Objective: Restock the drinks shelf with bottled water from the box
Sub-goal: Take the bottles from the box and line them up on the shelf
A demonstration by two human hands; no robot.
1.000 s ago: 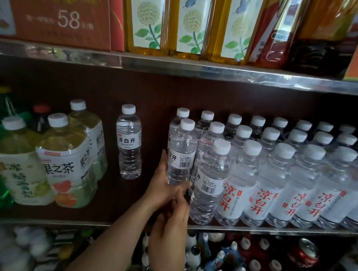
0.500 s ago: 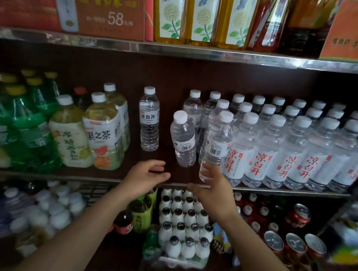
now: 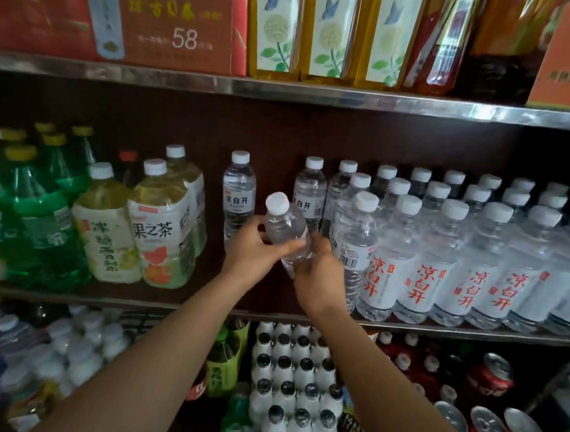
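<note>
Clear glossy plastic bottle (image 3: 287,232) — shiny metal shelf edge (image 3: 289,91).

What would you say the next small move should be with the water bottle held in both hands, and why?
Probably stand it upright in the gap on the drinks shelf. The water bottle is tilted, cap leaning left, gripped by the left hand and right hand. Bare shelf shows between the lone bottle and the packed water rows, right behind the hands.
</note>
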